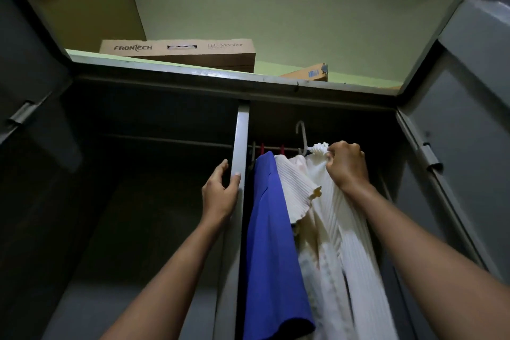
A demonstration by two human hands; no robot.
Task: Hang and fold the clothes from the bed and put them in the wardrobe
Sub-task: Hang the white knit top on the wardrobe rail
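I look up into an open grey metal wardrobe [193, 74]. My right hand [346, 167] grips the neck of a white ribbed garment [342, 229] that sits on a pale plastic hanger [302, 135]; the hanger's hook is raised above the rail [276, 148]. A blue garment [271, 243] hangs to its left on the rail, beside another cream ribbed piece [292, 188]. My left hand [220, 190] holds the wardrobe's centre post [240, 146], thumb and fingers wrapped round its edge.
The left compartment is dark, with a bare rail [165, 140] across it. Both wardrobe doors [469, 91] stand open at the sides. Cardboard boxes [179, 51] lie on the wardrobe's top, under a green wall.
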